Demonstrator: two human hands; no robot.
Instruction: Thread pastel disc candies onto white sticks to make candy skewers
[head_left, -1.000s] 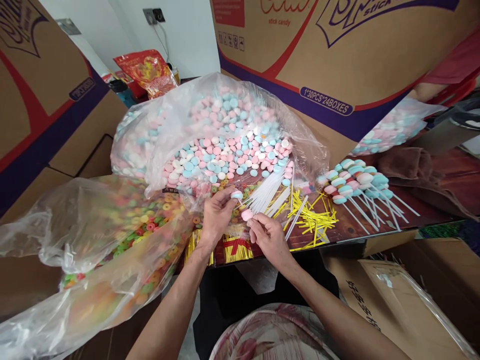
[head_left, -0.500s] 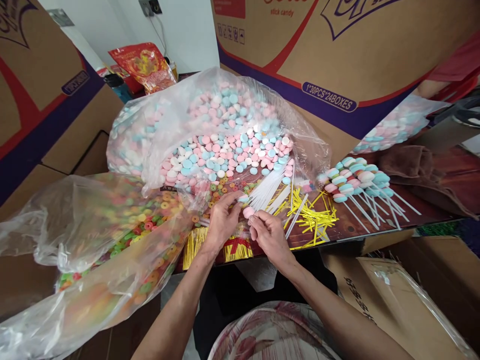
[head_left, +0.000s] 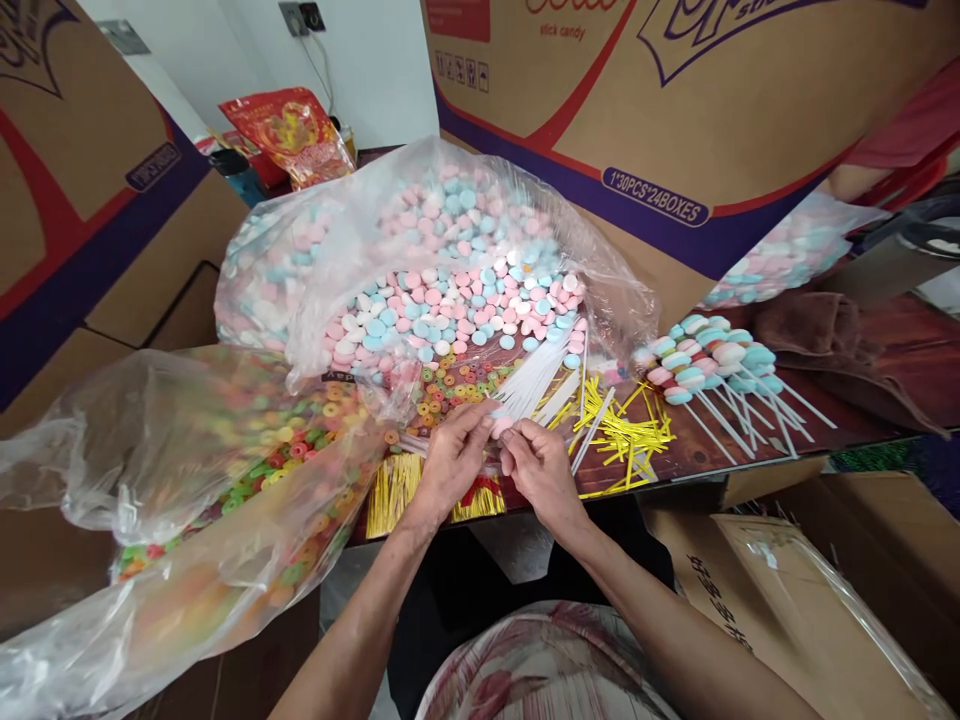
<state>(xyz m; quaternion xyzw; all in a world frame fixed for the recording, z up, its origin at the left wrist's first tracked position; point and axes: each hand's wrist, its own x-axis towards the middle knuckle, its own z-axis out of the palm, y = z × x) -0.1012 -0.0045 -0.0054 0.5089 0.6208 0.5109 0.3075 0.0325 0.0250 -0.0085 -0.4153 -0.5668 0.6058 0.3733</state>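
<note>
My left hand (head_left: 456, 450) and my right hand (head_left: 541, 468) meet near the table's front edge, fingers pinched around small pink candy (head_left: 501, 424) between them. Fingertips partly cover the candy, so which hand bears it is hard to tell. Just behind lie white sticks (head_left: 532, 378) and yellow twist ties (head_left: 626, 425). A large clear bag of pink, blue and white candies (head_left: 450, 290) lies open at the back. Ring candies (head_left: 457, 385) are scattered in front of it, and more fill a bag (head_left: 300, 450) at the left. Finished-looking candy skewers (head_left: 712, 360) are piled at the right.
Big cartons stand at the left (head_left: 82, 200) and at the back (head_left: 585, 130). Gold ties (head_left: 394, 490) lie at the front edge. A red snack packet (head_left: 289, 135), a brown cloth (head_left: 840, 350) and a grey cup (head_left: 911, 260) are farther off. Another person's arm (head_left: 862, 180) shows at the right.
My left hand has moved slightly right, closer to my right hand. The candy that was at its fingertips now meets the pink one by my right hand.
</note>
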